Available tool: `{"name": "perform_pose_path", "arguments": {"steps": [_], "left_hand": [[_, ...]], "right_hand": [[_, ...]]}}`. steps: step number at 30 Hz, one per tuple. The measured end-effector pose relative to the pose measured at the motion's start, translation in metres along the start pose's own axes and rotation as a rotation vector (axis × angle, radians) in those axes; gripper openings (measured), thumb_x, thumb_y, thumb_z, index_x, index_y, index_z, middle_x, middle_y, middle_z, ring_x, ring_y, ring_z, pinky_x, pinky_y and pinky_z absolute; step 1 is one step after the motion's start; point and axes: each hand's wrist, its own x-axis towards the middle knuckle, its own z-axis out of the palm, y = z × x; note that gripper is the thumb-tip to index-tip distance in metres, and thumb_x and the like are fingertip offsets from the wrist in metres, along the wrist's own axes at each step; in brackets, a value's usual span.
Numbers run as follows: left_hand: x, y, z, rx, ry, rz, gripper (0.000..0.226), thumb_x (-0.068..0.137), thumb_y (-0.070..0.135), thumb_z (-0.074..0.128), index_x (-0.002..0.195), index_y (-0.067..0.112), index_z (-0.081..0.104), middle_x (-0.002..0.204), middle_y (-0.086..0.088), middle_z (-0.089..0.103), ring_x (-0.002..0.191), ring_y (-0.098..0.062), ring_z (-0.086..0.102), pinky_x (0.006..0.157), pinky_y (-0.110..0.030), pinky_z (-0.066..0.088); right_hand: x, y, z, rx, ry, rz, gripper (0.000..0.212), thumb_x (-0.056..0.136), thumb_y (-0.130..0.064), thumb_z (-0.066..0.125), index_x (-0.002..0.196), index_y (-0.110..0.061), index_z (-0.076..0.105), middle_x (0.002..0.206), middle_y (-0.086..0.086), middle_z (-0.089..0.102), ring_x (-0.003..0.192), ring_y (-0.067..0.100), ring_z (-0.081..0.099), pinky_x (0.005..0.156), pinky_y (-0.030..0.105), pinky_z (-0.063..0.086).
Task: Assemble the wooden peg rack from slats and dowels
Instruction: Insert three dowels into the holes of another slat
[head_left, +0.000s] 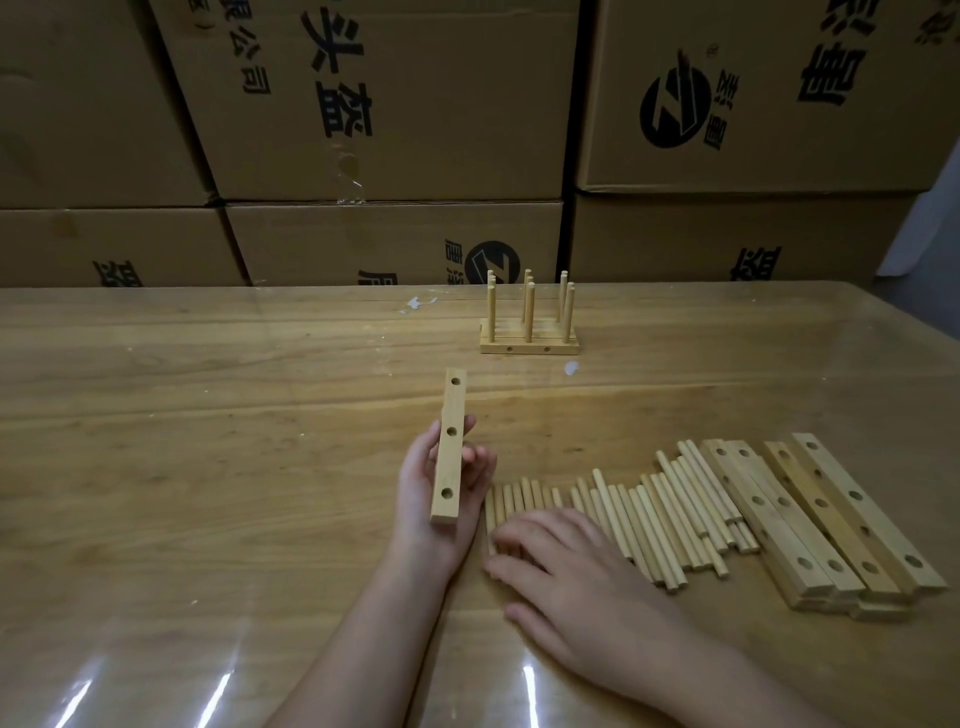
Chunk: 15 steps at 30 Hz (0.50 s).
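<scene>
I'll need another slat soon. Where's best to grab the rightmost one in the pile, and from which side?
Grip the rightmost slat at its near end, coming from the right with the right hand: its right edge and end face look free, while a neighbouring slat lies tight against its left side.
</scene>
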Motion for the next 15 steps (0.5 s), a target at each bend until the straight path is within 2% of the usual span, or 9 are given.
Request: {"name": "perform_pose_path", "arguments": {"steps": [3, 5, 6, 8, 10, 13, 15], "left_hand": [[-0.0001, -0.0004, 0.0008, 0.002, 0.001, -0.007, 0.031, 0.090, 0.030, 0.052, 0.095, 0.004, 0.068, 0.051, -0.001, 0.053, 0.057, -0.014, 0.059, 0.081, -0.029, 0.048], [0.0003, -0.0002, 0.0007, -0.010, 0.009, 0.009, 0.031, 0.088, 0.030, 0.053, 0.095, 0.005, 0.069, 0.051, -0.001, 0.053, 0.056, -0.014, 0.059, 0.079, -0.029, 0.048], [0.0005, -0.0001, 0.0005, -0.018, 0.014, 0.020, 0.030, 0.087, 0.030, 0.055, 0.095, 0.005, 0.069, 0.051, -0.001, 0.053, 0.056, -0.014, 0.059, 0.079, -0.028, 0.048], [0.0005, 0.0007, -0.0004, -0.043, 0.031, 0.044, 0.030, 0.084, 0.030, 0.057, 0.094, 0.005, 0.069, 0.050, 0.000, 0.053, 0.056, -0.014, 0.059, 0.080, -0.028, 0.048], [0.0012, 0.0009, -0.0013, -0.071, 0.048, 0.060, 0.028, 0.086, 0.030, 0.057, 0.093, 0.006, 0.068, 0.050, 0.000, 0.053, 0.055, -0.013, 0.058, 0.083, -0.028, 0.047], [0.0019, 0.0016, -0.0014, -0.081, 0.047, 0.060, 0.028, 0.082, 0.030, 0.059, 0.093, 0.006, 0.068, 0.050, 0.000, 0.053, 0.055, -0.012, 0.058, 0.084, -0.028, 0.047], [0.0022, 0.0011, -0.0019, -0.060, 0.034, 0.050, 0.032, 0.076, 0.031, 0.062, 0.095, 0.006, 0.068, 0.051, 0.000, 0.053, 0.056, -0.013, 0.058, 0.082, -0.028, 0.048]], "right_hand": [[0.0002, -0.0014, 0.0018, -0.001, -0.033, 0.000, 0.035, 0.090, -0.042, 0.042, 0.119, -0.029, 0.056, 0.141, -0.006, 0.045, 0.134, 0.018, 0.036, 0.109, 0.048, 0.026], [0.0004, -0.0031, 0.0020, 0.016, 0.006, -0.031, 0.032, 0.090, -0.039, 0.038, 0.114, -0.032, 0.058, 0.135, -0.009, 0.052, 0.130, 0.016, 0.043, 0.107, 0.046, 0.030], [0.0009, -0.0039, 0.0020, 0.017, 0.035, -0.062, 0.029, 0.089, -0.037, 0.041, 0.111, -0.034, 0.060, 0.129, -0.012, 0.056, 0.125, 0.015, 0.048, 0.104, 0.044, 0.036], [0.0021, -0.0055, 0.0040, 0.035, 0.074, -0.138, 0.024, 0.084, -0.031, 0.060, 0.107, -0.035, 0.064, 0.118, -0.014, 0.062, 0.116, 0.011, 0.056, 0.099, 0.036, 0.044], [0.0027, -0.0057, 0.0057, 0.049, 0.081, -0.179, 0.030, 0.077, -0.029, 0.073, 0.106, -0.033, 0.067, 0.112, -0.015, 0.065, 0.110, 0.008, 0.059, 0.097, 0.029, 0.046], [0.0020, -0.0030, 0.0018, 0.057, 0.120, -0.190, 0.019, 0.083, -0.030, 0.062, 0.101, -0.032, 0.070, 0.106, -0.018, 0.067, 0.104, 0.002, 0.060, 0.093, 0.023, 0.047], [0.0003, -0.0001, -0.0019, 0.090, 0.168, -0.197, 0.021, 0.087, -0.026, 0.054, 0.100, -0.028, 0.070, 0.105, -0.015, 0.067, 0.102, 0.005, 0.061, 0.088, 0.023, 0.050]]}}
